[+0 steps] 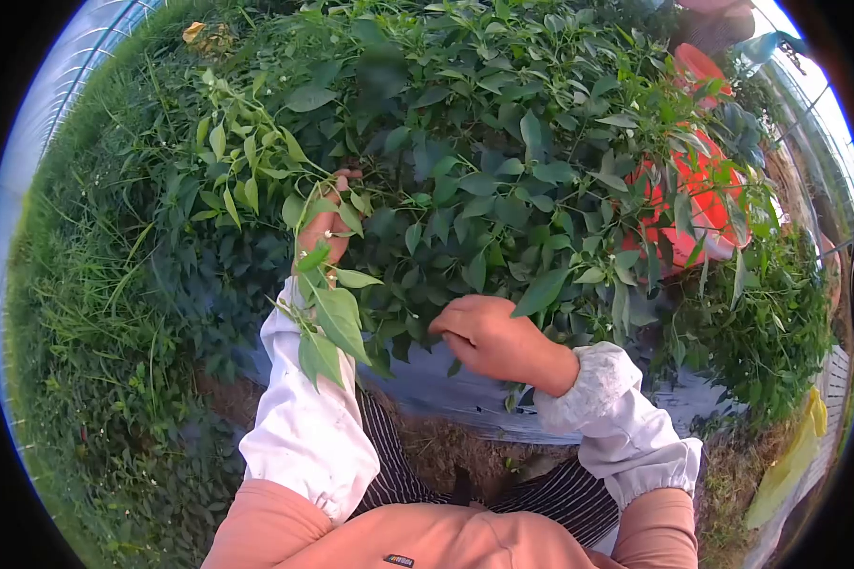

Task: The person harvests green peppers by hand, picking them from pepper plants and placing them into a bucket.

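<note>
My left hand [324, 228] is raised at the left centre, its fingers closed round a leafy stem. Pale green leaves [340, 322] and small white flowers from the stem hang over the wrist and white sleeve. My right hand [484, 334] is at the lower edge of the dark green pepper-like plants [474, 185], fingers curled together. What those fingers hold, if anything, is hidden. Both forearms wear white sleeve covers [318, 431].
Red containers [702, 204] stand among leaves at the right. Silvery sheeting [427, 384] covers the soil below the plants. Yellow material [789, 460] lies at the lower right. Tall grass [85, 256] grows at the left. Part of another person [716, 24] shows at the top right.
</note>
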A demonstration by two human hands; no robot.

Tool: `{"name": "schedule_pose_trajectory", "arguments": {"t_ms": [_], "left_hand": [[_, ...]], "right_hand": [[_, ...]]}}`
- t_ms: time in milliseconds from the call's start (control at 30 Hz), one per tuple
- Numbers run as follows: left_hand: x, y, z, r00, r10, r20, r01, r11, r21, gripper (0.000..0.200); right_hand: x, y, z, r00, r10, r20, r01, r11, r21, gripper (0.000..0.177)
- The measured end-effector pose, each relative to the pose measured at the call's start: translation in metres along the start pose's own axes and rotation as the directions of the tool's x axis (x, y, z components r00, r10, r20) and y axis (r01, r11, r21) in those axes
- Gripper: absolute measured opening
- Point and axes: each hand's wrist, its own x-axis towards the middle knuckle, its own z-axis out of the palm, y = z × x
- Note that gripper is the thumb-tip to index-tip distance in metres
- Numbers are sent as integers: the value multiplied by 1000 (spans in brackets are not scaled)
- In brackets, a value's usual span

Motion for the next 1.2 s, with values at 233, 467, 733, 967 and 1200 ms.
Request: {"name": "schedule_pose_trajectory", "arguments": {"t_ms": [233, 467, 733, 967, 1200], "left_hand": [[-10, 2, 13, 997, -70, -31, 70, 997, -18, 26], [1, -7, 2, 981, -107, 163, 136, 974, -180, 27], [-6, -7, 35, 990, -124, -71, 132, 985, 113, 28], [-22, -7, 73, 927, 375, -1, -235, 583, 778, 35], [-44, 4, 97, 859, -314, -404, 448, 844, 297, 56]], "right_hand": [[78, 24, -13, 975, -187, -122, 100, 853, -512, 35], [15, 75, -31, 994, 28, -107, -95, 709, -699, 25], [-20, 43, 24, 994, -35, -101, -52, 665, -745, 24], [-10, 31, 24, 969, -16, -248, -134, 807, -576, 24], [30, 68, 23, 874, 246, -420, -443, 758, -479, 12]]}}
